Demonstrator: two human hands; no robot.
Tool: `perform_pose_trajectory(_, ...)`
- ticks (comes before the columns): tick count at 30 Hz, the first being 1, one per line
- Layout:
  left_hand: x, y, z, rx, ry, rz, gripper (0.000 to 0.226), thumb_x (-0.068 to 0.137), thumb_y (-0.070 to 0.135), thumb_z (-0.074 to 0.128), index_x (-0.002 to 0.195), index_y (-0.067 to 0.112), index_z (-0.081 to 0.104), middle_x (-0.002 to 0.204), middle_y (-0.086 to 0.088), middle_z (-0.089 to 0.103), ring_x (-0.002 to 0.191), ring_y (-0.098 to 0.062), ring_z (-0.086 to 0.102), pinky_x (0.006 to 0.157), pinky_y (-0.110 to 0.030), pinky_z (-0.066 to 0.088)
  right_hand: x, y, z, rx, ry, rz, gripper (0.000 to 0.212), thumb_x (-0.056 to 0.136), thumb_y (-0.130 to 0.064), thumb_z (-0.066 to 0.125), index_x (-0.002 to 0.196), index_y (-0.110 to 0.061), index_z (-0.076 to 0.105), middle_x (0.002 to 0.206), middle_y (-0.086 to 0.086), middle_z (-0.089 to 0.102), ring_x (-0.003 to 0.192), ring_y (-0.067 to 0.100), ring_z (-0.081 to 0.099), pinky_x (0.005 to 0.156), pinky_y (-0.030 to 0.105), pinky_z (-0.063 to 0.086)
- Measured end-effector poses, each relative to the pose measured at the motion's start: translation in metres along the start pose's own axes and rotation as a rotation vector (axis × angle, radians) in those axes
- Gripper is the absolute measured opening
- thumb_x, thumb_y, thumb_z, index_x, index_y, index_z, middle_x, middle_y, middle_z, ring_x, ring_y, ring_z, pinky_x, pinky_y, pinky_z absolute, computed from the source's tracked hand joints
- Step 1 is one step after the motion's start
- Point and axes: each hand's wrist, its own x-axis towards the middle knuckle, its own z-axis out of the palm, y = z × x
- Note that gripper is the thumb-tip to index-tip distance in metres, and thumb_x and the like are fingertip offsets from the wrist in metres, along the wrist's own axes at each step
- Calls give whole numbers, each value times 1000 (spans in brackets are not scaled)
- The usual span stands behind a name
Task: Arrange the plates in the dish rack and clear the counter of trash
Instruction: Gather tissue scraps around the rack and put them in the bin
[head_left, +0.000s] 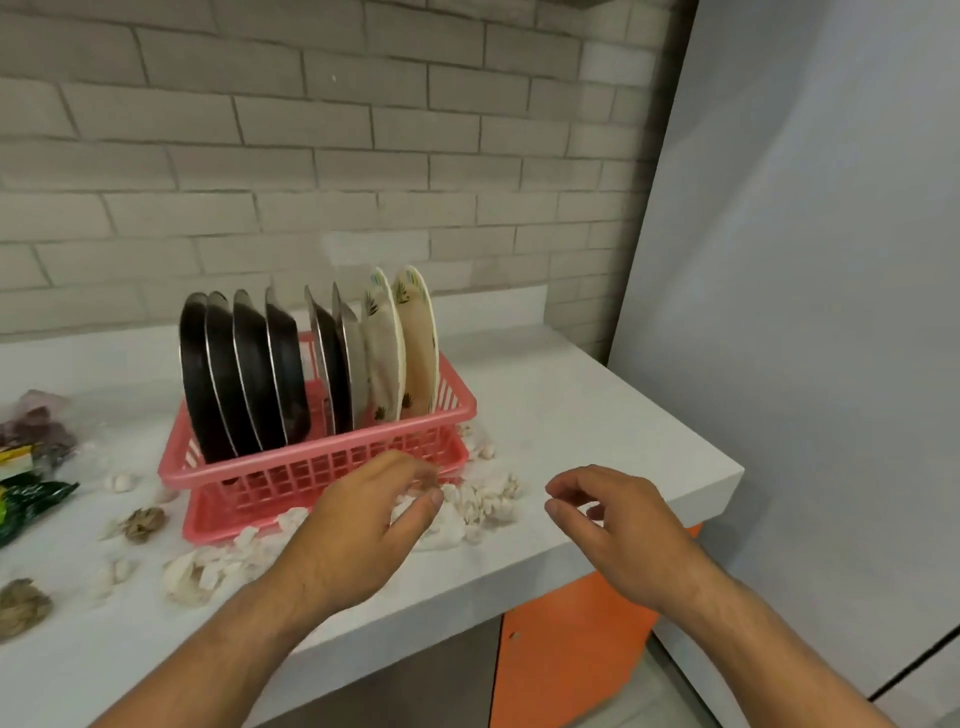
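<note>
Head view: white scraps (488, 506) lie at the curled fingertips of our left hand (363, 525), pinch unclear, near the counter (597, 395) front edge; right hand (618, 530) hovers beside, loosely curled, empty.

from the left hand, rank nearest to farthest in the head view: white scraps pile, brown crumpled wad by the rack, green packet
1. white scraps pile, right by the left hand, under its fingers
2. brown crumpled wad, off the rack's front left corner
3. green packet, far left edge of view
</note>
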Motion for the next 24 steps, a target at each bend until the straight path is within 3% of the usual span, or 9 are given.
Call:
perform_pose_trajectory(6, 54, -1, 4, 28, 11, 26, 22, 94, 43, 51, 112, 36, 61, 107, 26, 55, 101, 5, 53, 86, -16, 44, 61, 23, 0, -53, -25, -37, 25, 96, -39, 53, 115, -27, 63, 109, -19, 62, 101, -1, 56, 91, 21, 47)
perform_pose_trajectory(15, 88, -5, 68, 158, -9, -104, 33, 94, 45, 51, 123, 32, 60, 120, 21, 58, 107, 1, 54, 90, -16, 42, 155, 102, 29, -52, -265, -74, 24, 96, -36, 53, 116, -26, 64, 113, -14, 63, 100, 2, 56, 91, 20, 46)
perform_pose_trajectory(21, 101, 4, 98, 194, 40, -249, 27, 92, 45, 51, 113, 32, 62, 107, 22, 61, 93, 3, 55, 79, -13, 40, 226, 120, 49, 8, -422, -128, 27, 95, -33, 56, 119, -22, 63, 119, -8, 62, 101, 8, 59, 94, 28, 47)
perform_pose_trajectory(24, 105, 9, 111, 213, 69, -284, 33, 89, 50, 42, 107, 32, 62, 100, 22, 60, 89, 2, 55, 75, -14, 42, 262, 113, 62, -27, -459, -200, 34, 94, -36, 57, 125, -23, 59, 127, -5, 58, 103, 12, 59, 93, 29, 47)
